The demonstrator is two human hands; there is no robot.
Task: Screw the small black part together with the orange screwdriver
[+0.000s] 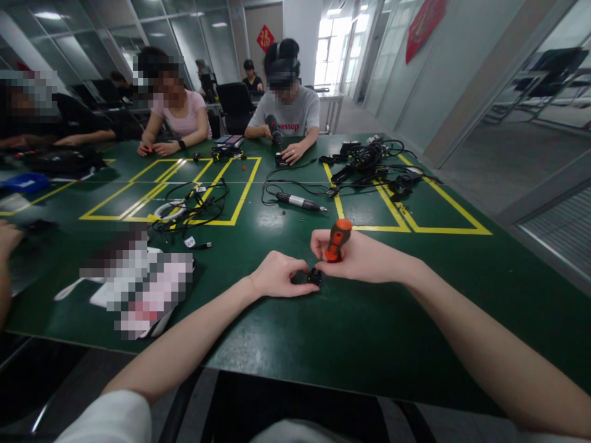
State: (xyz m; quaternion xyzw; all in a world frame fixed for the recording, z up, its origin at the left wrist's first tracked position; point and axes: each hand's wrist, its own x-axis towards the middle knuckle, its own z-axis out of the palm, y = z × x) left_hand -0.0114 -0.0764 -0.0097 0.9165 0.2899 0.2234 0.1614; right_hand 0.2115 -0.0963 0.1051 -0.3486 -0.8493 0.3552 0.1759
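Note:
My left hand (pixel 282 274) rests on the green table, its thumb and fingers closed around a small black part (pixel 314 277). What kind of part this is, I cannot make out. Directly over it, my right hand (pixel 351 257) grips a screwdriver (pixel 339 239) with an orange and dark grey handle, which leans slightly to the right. The fingers and the black part hide the screwdriver's tip, so contact between them cannot be seen. Beyond my hands lies a pen-shaped electric tool (pixel 300 202) in black and silver, with tiny loose pieces (pixel 302 219) near it.
Tangled black cables (pixel 364 163) lie at the back right, and more cables (pixel 198 203) at the left. A pinkish, blurred-out item (pixel 157 295) sits left of my forearm. Across the table (pixel 277 344), a person in grey (pixel 295 117) holds a power drill (pixel 274 128). Yellow tape (pixel 244 194) marks the surface.

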